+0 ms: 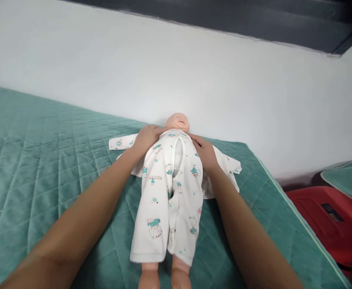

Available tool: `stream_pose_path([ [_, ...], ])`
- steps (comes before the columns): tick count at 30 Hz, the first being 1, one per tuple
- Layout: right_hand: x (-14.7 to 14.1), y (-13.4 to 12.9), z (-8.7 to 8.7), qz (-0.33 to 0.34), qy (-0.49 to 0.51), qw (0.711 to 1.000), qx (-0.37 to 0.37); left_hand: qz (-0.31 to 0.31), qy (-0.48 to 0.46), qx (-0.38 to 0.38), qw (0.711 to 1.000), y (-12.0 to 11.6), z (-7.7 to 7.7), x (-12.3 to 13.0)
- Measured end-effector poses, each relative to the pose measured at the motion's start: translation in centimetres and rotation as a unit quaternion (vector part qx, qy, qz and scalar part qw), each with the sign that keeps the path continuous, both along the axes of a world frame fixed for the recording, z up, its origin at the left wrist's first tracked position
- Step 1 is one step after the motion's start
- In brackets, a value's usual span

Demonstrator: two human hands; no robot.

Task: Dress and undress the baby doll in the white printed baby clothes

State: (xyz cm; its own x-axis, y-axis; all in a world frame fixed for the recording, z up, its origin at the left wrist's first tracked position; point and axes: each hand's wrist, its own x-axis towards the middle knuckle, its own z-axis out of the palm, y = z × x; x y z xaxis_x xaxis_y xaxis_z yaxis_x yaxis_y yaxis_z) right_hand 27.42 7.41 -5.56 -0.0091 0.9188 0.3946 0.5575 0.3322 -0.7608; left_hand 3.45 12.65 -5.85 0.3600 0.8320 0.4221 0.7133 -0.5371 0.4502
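"Doll (178, 121) on the green quilt (58, 160), face up?"
"Yes, near the wall (163, 72). Left hand (147, 140) and right hand (205, 152) touch the printed trousers (154, 192) up top, either side; whether they're gripping, I can't tell."

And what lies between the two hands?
The head view shows the doll in printed white trousers between the left hand and the right hand.

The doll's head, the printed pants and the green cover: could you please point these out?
Doll's head (176, 121), head view: the face.
Printed pants (160, 190), head view: one leg.
Green cover (58, 172), head view: bare quilting.
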Motion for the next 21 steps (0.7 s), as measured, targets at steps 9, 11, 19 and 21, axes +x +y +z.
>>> stream_pose_path([
  [9, -2.7, -13.5, -1.0, -0.077, 0.073, 0.991, 0.083, 0.100, -0.102, 0.078, 0.987, -13.5, -2.8, -3.5],
  [11, -4.2, -17.5, -0.5, -0.013, 0.066, 0.991, 0.114, 0.096, -0.156, 0.062, 0.981, -18.1, -2.8, -3.6],
  [19, -8.2, -26.2, 1.5, 0.106, -0.126, 0.986, 0.013, -0.004, -0.280, -0.085, 0.956, -30.6, -3.0, -3.7],
  [21, -8.9, -26.8, 1.8, 0.090, -0.195, 0.977, 0.007, -0.025, -0.274, -0.093, 0.957, -31.4, -3.3, -3.6],
])
